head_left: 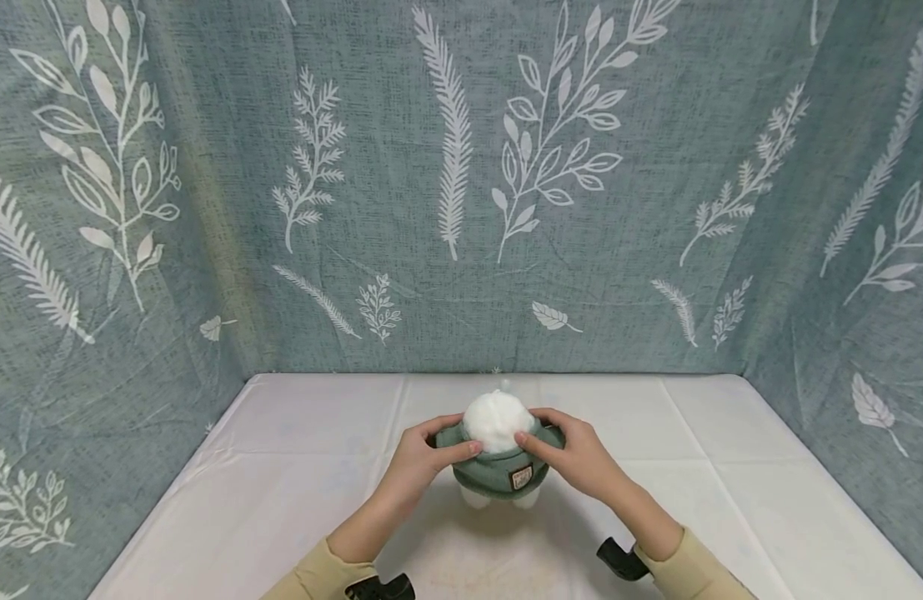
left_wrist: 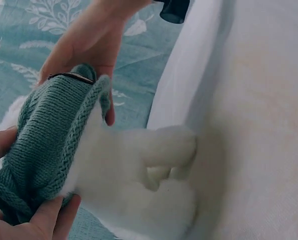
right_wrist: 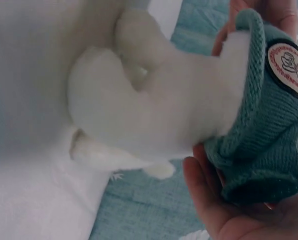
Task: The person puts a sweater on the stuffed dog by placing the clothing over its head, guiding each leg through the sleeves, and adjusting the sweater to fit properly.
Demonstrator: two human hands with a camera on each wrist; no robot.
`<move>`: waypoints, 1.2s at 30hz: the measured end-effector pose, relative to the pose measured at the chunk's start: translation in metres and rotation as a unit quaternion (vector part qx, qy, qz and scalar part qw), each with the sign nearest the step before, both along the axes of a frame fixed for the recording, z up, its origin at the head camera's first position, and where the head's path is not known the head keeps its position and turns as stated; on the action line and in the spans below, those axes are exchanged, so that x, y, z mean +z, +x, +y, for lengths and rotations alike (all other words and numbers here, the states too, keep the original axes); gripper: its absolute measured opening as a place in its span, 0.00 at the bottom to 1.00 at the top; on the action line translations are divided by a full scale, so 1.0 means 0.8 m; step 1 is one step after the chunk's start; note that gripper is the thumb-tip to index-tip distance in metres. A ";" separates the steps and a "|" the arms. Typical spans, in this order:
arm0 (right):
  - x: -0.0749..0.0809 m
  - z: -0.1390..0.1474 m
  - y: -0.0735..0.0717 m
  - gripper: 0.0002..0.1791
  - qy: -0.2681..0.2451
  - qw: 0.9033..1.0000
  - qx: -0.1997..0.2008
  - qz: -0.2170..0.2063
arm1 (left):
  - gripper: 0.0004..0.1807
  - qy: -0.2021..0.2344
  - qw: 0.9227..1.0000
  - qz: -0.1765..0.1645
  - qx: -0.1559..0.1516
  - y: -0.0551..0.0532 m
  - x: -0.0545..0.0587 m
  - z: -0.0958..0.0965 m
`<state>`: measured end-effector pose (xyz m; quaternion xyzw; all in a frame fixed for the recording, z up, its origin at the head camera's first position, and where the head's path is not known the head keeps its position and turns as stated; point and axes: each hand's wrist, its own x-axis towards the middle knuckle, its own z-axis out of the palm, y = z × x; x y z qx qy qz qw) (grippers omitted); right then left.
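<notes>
A white plush toy animal [head_left: 497, 421] stands upright on the table, its body and legs [left_wrist: 139, 185] showing below a green knitted sweater [head_left: 487, 471]. The sweater sits bunched around its upper part, and a round white top sticks out through it. On the sweater's front is a small patch [right_wrist: 287, 65] with a dark edge. My left hand [head_left: 419, 462] grips one side of the garment, thumb lying toward the white top. From the opposite side my right hand [head_left: 581, 454] holds it the same way. The toy's face is not visible.
A white cloth [head_left: 318, 483] covers the table. Blue-green curtains [head_left: 393, 208] with white leaf prints stand at the back and both sides. Black wrist camera mounts [head_left: 622, 558] sit at both cuffs.
</notes>
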<state>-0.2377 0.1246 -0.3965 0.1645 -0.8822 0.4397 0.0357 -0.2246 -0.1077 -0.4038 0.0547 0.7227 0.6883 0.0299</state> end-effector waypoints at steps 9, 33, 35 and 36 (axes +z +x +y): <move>-0.004 0.006 -0.009 0.30 -0.004 0.999 0.012 -0.048 | 0.30 0.017 0.999 -0.032 -0.015 -0.001 0.002 0.002; -0.009 0.002 0.068 0.15 -0.010 0.999 -0.006 -0.047 | 0.33 -0.181 0.968 0.175 -0.017 -0.010 0.038 0.013; -0.013 -0.001 0.066 0.18 -0.041 0.996 0.001 -0.075 | 0.32 -0.187 0.968 0.164 -0.024 -0.011 0.038 0.013; -0.014 -0.003 0.065 0.18 -0.059 0.994 -0.001 -0.089 | 0.31 -0.191 0.968 0.161 -0.026 -0.012 0.038 0.013</move>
